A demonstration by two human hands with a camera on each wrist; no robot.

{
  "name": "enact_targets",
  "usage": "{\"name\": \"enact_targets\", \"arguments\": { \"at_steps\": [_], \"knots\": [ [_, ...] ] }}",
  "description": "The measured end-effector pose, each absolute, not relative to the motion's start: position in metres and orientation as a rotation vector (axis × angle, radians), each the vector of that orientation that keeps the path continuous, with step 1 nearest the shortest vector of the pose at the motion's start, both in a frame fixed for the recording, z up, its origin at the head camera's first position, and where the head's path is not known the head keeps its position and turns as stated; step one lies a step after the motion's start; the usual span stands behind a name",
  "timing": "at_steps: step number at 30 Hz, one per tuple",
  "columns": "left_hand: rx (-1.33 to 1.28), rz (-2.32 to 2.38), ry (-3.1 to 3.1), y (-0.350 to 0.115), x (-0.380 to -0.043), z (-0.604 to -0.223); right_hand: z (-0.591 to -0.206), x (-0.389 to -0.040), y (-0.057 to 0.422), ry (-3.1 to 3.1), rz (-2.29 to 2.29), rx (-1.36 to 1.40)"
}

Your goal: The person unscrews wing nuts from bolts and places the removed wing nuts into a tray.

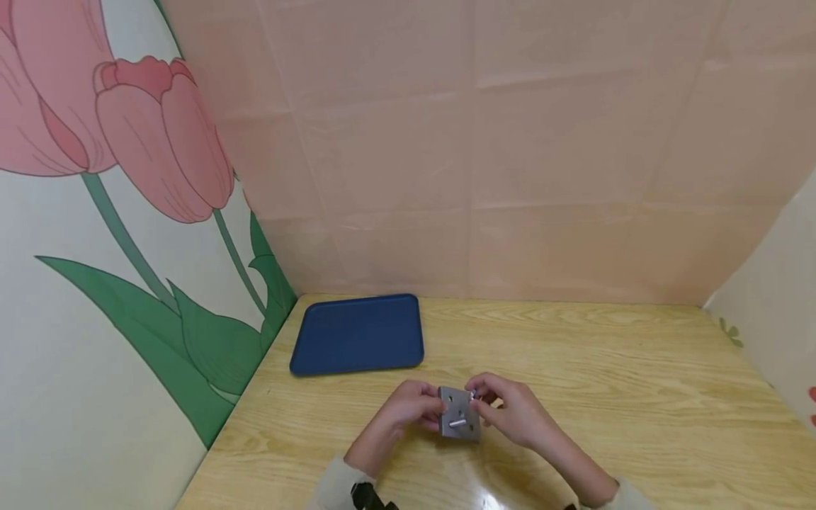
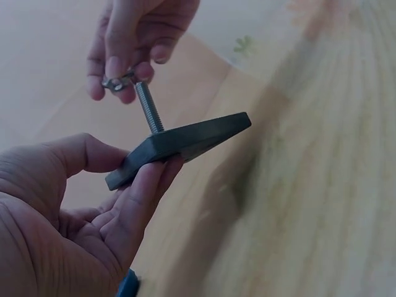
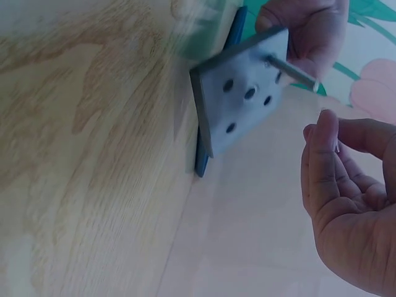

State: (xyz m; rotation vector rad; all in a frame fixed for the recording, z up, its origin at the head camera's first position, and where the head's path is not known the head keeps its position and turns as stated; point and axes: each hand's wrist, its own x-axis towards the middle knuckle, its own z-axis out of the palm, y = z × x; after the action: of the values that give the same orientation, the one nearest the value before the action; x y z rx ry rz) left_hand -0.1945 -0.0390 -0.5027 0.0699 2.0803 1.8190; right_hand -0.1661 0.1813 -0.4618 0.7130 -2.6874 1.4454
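My left hand (image 1: pixel 413 406) grips a flat grey metal plate (image 3: pixel 241 93) by its edge, thumb on one face and fingers on the other. The plate has several round holes. A threaded bolt (image 2: pixel 148 106) stands out from one of them, its free end toward my right hand. Between thumb and fingertips, my right hand (image 1: pixel 513 411) pinches a small shiny metal nut (image 2: pixel 117 81). In the left wrist view the nut is close beside the bolt's tip. The fingers mostly hide the nut in the right wrist view.
A blue tray (image 1: pixel 358 336) lies on the wood-grain table (image 1: pixel 605 368) at the back left, beyond my hands. Behind the table hangs a creased pinkish-brown sheet (image 1: pixel 510 156). A wall with painted tulips (image 1: pixel 162 142) borders the left side, and a pale wall (image 1: pixel 778 283) the right.
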Motion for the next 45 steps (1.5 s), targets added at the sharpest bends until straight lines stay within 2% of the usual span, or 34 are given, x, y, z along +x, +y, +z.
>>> {"name": "enact_targets", "arguments": {
  "at_steps": [15,25,33,45],
  "knots": [
    [0.016,1.744,2.034,-0.051,-0.183,-0.516,-0.454,-0.194,0.171,-2.704,1.226,0.827],
    [0.02,1.726,1.961,-0.056,-0.18,-0.524,-0.454,-0.246,0.152,-2.741,1.086,0.97],
    [0.095,1.663,1.972,-0.054,-0.178,-0.522,-0.469,-0.29,0.132,-2.79,0.884,1.117],
    [0.219,1.414,2.259,-0.039,-0.175,-0.511,-0.483,-0.33,0.097,-2.876,0.69,1.252]
  ]
}}
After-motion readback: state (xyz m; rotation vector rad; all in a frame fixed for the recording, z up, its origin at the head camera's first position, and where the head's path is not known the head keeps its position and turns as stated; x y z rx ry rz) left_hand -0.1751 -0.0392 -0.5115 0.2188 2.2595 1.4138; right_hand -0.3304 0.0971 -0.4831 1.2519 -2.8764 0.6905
